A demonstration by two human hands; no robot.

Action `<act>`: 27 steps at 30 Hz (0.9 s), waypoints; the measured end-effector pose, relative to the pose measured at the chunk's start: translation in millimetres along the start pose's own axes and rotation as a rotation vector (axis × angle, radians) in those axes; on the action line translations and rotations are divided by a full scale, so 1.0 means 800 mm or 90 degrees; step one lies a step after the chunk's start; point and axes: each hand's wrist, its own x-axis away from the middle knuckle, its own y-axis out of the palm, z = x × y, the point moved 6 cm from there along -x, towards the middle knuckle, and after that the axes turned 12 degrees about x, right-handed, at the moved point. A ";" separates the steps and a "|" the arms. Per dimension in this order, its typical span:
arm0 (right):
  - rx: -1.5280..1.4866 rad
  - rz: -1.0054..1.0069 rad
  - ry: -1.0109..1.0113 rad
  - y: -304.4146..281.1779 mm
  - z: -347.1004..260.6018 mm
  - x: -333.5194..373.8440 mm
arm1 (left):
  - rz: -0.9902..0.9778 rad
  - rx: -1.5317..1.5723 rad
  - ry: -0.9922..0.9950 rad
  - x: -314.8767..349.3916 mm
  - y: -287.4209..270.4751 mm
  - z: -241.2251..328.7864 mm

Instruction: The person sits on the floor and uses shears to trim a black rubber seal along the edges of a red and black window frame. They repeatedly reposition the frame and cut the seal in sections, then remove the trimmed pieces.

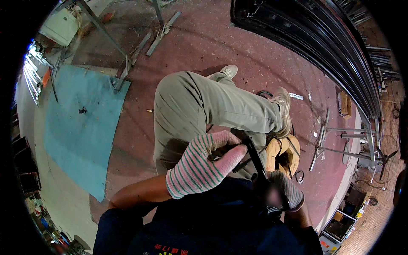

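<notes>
My left hand [206, 163], in a white-pink glove with green stripes, pinches the upper end of a narrow, flat black strip [256, 158] between thumb and fingertips. The strip slants down over my lap toward my right hand [290, 191], also in a striped glove. My right fingers are closed around its lower end, where a blurred patch hides the detail. I cannot tell what the strip belongs to. Under it are my legs in khaki trousers [238, 106], one crossed over the other. Beyond my right hand stands a round, light wooden piece [293, 158] with dark cord about it.
A teal sheet [80, 127] lies on the reddish floor at left, with a small dark object [82, 110] on it. Long black panels [314, 38] stand at far right. Metal stands [102, 29] rise at far left, and a metal frame [323, 140] is at right.
</notes>
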 end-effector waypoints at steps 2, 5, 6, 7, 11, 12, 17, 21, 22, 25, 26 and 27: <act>-0.070 -0.029 0.066 -0.003 -0.004 -0.001 | 0.003 -0.010 0.014 0.000 -0.001 -0.001; -0.090 -0.038 0.079 -0.005 -0.006 -0.002 | 0.005 -0.021 0.040 0.000 -0.001 -0.002; -0.082 -0.037 0.065 -0.007 -0.009 -0.003 | 0.007 -0.024 0.050 0.000 -0.001 -0.002; -0.095 -0.020 0.050 -0.012 -0.018 -0.004 | 0.006 -0.027 0.046 0.000 -0.001 -0.003; -0.112 -0.001 0.035 -0.015 -0.024 -0.004 | -0.007 -0.028 0.030 -0.002 -0.001 -0.002; -0.107 -0.011 0.040 -0.012 -0.016 -0.003 | -0.008 -0.027 0.028 -0.002 -0.002 -0.001; -0.055 0.077 -0.085 -0.013 -0.026 0.006 | -0.009 -0.011 0.013 -0.001 -0.002 -0.004; -0.022 0.135 -0.139 -0.014 -0.037 -0.001 | 0.012 -0.066 0.090 0.001 -0.004 -0.007; -0.032 0.102 -0.126 -0.010 -0.032 -0.002 | 0.012 -0.062 0.090 0.001 -0.004 -0.006; -0.074 -0.009 -0.024 0.001 -0.017 -0.002 | 0.008 -0.041 0.068 0.002 -0.004 -0.007; -0.095 -0.058 0.052 0.004 -0.017 0.000 | 0.006 -0.030 0.044 0.002 -0.004 -0.008; -0.071 -0.061 0.044 0.006 -0.016 0.000 | 0.004 -0.018 0.020 0.002 -0.004 -0.009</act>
